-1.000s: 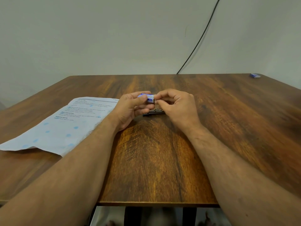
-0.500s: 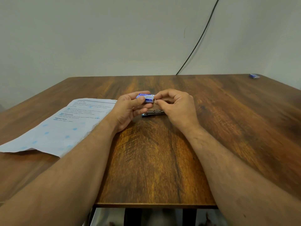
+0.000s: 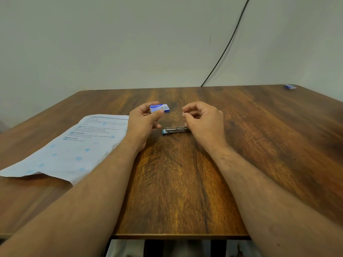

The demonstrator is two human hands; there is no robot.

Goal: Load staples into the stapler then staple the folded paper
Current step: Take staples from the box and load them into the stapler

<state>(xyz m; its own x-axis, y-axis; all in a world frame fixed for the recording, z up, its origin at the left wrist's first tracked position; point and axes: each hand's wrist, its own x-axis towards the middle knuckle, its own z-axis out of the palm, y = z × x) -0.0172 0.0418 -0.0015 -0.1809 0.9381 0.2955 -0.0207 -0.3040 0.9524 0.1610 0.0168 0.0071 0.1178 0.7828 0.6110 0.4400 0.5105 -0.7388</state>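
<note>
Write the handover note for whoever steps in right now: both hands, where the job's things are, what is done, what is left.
Left hand holds the blue staple box above the table.
Right hand has its fingers curled, tips pinched together; whether they hold staples is too small to tell.
Stapler lies on the table between the hands, metal channel up.
Paper lies flat at left, not visibly folded.
Done: box in hand.
Left: load staples, close the stapler, staple the paper.

Office-like room: wooden desk, printed paper, bare wall
</note>
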